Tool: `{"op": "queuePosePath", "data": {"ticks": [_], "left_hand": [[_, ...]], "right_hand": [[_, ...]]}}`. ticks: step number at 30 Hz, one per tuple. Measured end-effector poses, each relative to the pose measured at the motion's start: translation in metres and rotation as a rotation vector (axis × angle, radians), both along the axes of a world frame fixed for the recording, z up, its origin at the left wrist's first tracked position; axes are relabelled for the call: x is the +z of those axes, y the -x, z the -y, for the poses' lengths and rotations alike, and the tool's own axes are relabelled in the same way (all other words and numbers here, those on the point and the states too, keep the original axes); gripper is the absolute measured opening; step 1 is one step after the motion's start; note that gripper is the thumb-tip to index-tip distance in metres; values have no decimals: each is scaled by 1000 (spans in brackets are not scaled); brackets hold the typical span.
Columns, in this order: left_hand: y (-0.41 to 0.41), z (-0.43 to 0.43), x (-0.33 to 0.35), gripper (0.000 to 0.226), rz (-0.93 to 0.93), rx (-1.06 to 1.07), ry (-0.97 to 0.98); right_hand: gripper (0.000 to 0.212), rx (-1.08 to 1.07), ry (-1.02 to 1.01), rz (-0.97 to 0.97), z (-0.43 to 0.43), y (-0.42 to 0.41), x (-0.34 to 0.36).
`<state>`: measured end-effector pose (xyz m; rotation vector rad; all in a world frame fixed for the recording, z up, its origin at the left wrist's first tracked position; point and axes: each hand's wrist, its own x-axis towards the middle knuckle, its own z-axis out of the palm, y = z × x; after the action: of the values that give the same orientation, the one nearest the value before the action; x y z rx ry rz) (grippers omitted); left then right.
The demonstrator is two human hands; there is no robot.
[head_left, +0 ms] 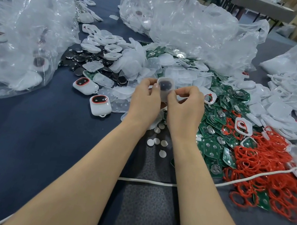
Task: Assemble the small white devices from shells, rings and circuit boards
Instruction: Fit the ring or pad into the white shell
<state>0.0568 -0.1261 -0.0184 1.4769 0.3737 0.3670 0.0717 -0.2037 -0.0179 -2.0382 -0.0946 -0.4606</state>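
Left hand [144, 100], right hand [185, 108] — fingers [155, 89] pinching white shell [165, 85] between them; both curled

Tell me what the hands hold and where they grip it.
Both pinch one small white shell: the left hand at its left edge, the right hand at its right edge.

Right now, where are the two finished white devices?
In the head view, the finished devices lie side by side on the blue cloth, left of the left hand, beside the clear covers.
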Motion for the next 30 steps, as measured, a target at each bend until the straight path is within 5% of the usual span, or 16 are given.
{"op": "queuePosePath", "data": {"ticks": [8,14,30], "left_hand": [[3,1,1,23,66,-17,9],[3,-9,2,10,36,32,32],[7,-5,3,17,59,-115,-80]], "right_hand": [[9,109,-83,4,1,2,6],[7,213,-110,-67,4,3,10],[10,137,21,40,6,2,4]]}}
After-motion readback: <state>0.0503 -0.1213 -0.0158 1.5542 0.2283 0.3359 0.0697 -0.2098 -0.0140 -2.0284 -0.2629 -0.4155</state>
